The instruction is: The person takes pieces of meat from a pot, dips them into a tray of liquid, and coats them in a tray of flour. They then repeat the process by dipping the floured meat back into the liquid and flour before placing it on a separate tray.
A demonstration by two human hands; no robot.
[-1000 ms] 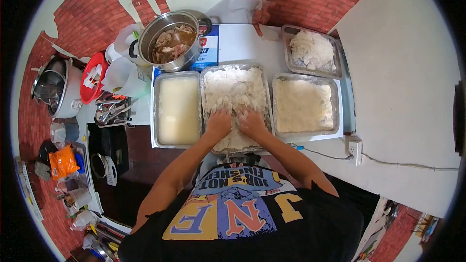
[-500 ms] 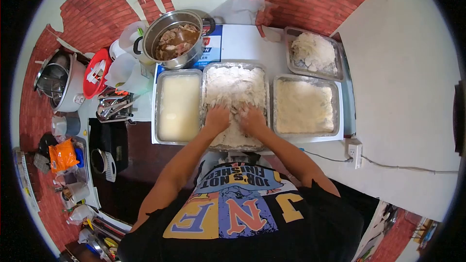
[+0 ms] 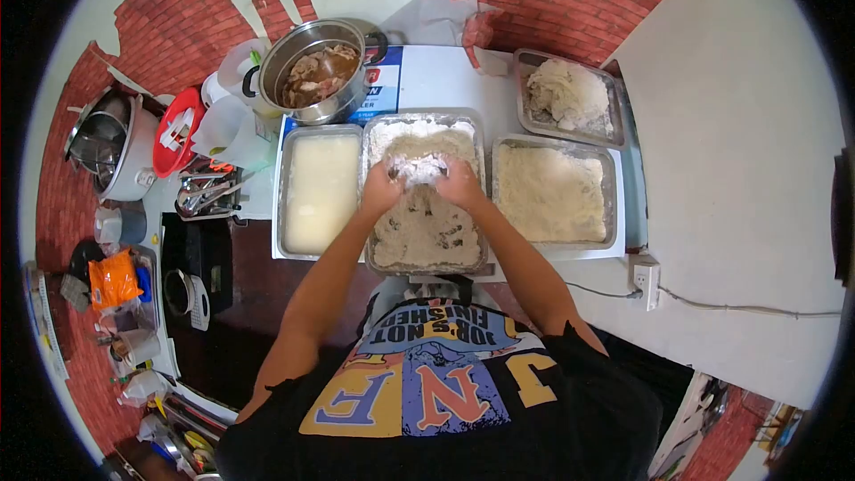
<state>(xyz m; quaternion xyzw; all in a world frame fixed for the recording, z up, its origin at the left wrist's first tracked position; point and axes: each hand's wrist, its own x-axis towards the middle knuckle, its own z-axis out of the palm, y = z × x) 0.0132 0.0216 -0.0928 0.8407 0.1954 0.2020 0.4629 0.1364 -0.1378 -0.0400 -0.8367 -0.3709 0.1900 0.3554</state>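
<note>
Both my hands are raised over the middle metal tray [image 3: 426, 271], which holds white flour [image 3: 423, 230]. Between them is a piece thickly coated in flour [image 3: 419, 169]; its kind is hidden under the coating. My left hand [image 3: 380, 189] grips its left end, and my right hand [image 3: 459, 184] grips its right end, with fingers curled around it. Dark gaps and finger marks show in the flour below. To the left stands a tray [image 3: 283, 200] of pale, cloudy liquid. On the right, another tray [image 3: 616, 205] contains a yellowish-white powder.
A steel pot [image 3: 329, 113] of meat in brown liquid stands at the back left. A tray [image 3: 583, 136] of flour-coated pieces sits at the back right. Left of the table are a red basin [image 3: 169, 160], plastic jugs and utensils [image 3: 209, 196]. A wall socket [image 3: 647, 281] is at the right.
My hands were pressed down into the flour; now they are lifted and farther forward, holding the coated piece between them. The view has shifted slightly.
</note>
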